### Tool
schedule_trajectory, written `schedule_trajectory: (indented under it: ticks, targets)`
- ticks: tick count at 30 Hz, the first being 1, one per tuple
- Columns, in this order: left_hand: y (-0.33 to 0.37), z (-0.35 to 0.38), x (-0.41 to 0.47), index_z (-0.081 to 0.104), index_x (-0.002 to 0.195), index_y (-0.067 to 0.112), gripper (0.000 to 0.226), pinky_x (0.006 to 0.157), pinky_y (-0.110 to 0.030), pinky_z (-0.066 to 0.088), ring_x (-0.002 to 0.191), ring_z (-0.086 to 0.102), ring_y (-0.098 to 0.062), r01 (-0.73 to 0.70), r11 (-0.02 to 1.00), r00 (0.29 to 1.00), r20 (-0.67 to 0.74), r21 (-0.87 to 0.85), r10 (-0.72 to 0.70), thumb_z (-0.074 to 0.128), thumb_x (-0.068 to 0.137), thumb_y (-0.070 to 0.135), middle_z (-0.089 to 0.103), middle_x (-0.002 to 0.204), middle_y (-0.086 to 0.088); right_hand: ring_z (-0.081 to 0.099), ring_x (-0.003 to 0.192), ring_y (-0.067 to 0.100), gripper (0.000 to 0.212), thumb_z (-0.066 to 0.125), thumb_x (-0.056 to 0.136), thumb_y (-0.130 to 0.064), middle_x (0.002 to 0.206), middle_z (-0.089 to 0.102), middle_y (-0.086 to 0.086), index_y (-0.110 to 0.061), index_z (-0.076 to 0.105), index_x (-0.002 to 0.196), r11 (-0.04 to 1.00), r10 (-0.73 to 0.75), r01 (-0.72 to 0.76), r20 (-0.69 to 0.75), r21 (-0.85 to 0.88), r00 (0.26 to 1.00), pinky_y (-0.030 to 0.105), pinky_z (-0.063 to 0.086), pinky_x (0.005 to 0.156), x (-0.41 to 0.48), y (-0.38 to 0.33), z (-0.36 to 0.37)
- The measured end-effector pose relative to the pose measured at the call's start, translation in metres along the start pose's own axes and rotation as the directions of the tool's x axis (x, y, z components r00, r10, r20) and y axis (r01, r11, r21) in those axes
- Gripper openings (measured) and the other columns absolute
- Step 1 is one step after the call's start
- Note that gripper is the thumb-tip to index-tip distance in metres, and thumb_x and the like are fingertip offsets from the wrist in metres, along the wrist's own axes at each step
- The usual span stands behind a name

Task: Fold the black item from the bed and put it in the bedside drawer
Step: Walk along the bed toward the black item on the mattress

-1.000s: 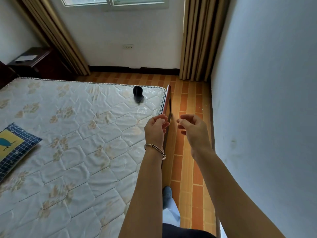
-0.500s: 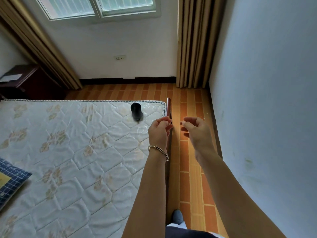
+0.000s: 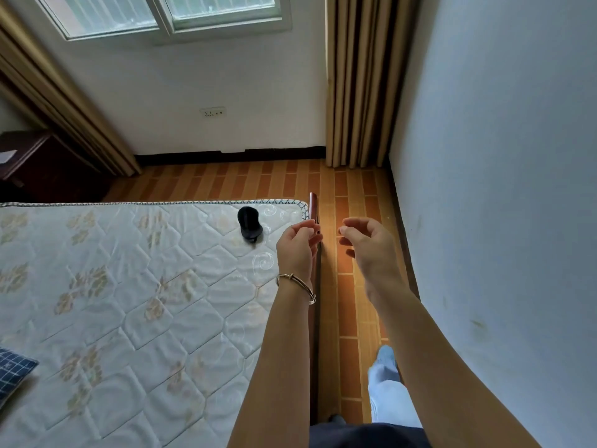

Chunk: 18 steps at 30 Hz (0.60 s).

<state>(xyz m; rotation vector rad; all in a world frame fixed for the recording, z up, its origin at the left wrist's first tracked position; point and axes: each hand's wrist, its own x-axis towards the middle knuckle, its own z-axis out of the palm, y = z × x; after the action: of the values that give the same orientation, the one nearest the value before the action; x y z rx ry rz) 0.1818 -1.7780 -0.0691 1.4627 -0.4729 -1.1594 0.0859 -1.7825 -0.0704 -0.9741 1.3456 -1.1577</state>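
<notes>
A small black item (image 3: 249, 228), bunched into a lump, lies on the white quilted mattress (image 3: 135, 286) near its far right corner. My left hand (image 3: 298, 245), with a bangle on the wrist, hovers just right of the item over the mattress edge, fingers loosely curled and holding nothing. My right hand (image 3: 366, 244) is raised over the floor beside the bed, fingers apart and empty. A dark wooden bedside cabinet (image 3: 38, 166) stands at the far left by the curtain; its drawer front is not visible.
A thin wooden bed rail (image 3: 314, 286) runs along the mattress's right side. A narrow strip of tiled floor (image 3: 352, 195) lies between bed and right wall (image 3: 500, 221). Curtains (image 3: 355, 82) hang in the corner. A blue checked pillow (image 3: 13, 373) is at the lower left.
The view has moved forward and tilted up, so the black item sits closer to my hands. Both hands stay raised and empty; the right hand's fingers have spread a little.
</notes>
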Motion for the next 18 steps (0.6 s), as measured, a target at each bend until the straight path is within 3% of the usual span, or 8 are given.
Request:
schedule_trajectory:
  ticks: [6, 12, 18]
  targets:
    - [0.01, 0.034, 0.042, 0.061, 0.084, 0.017, 0.021, 0.069, -0.019, 0.047, 0.079, 0.061, -0.01, -0.004, 1.0, 0.999, -0.032, -0.003, 0.004, 0.044, 0.089, 0.004, 0.065, 0.086, 0.002, 0.059, 0.075, 0.007, 0.006, 0.056, 0.091, -0.016, 0.082, 0.06, -0.01, -0.021, 0.058, 0.092, 1.0, -0.003, 0.004, 0.041, -0.021, 0.999, 0.013, 0.048, 0.059, 0.059, -0.012, 0.001]
    - [0.023, 0.08, 0.09, 0.061, 0.084, 0.017, 0.022, 0.069, -0.021, 0.045, 0.08, 0.061, -0.012, 0.004, 0.999, 0.997, -0.076, -0.046, -0.007, 0.044, 0.088, 0.004, 0.064, 0.083, 0.002, 0.059, 0.071, 0.006, 0.005, 0.055, 0.091, -0.016, 0.081, 0.06, -0.008, -0.02, 0.058, 0.093, 0.999, 0.011, -0.007, 0.095, -0.037, 0.995, 0.004, 0.044, 0.043, 0.129, -0.031, -0.004]
    - [0.038, 0.127, 0.131, 0.06, 0.082, 0.015, 0.022, 0.065, -0.019, 0.046, 0.076, 0.06, -0.012, -0.019, 0.995, 0.995, -0.102, -0.093, 0.009, 0.044, 0.087, 0.001, 0.063, 0.08, 0.001, 0.06, 0.078, 0.007, 0.009, 0.056, 0.09, -0.015, 0.085, 0.062, -0.007, -0.024, 0.059, 0.088, 0.998, 0.01, 0.0, 0.158, -0.066, 0.987, 0.012, 0.044, 0.057, 0.193, -0.046, -0.012]
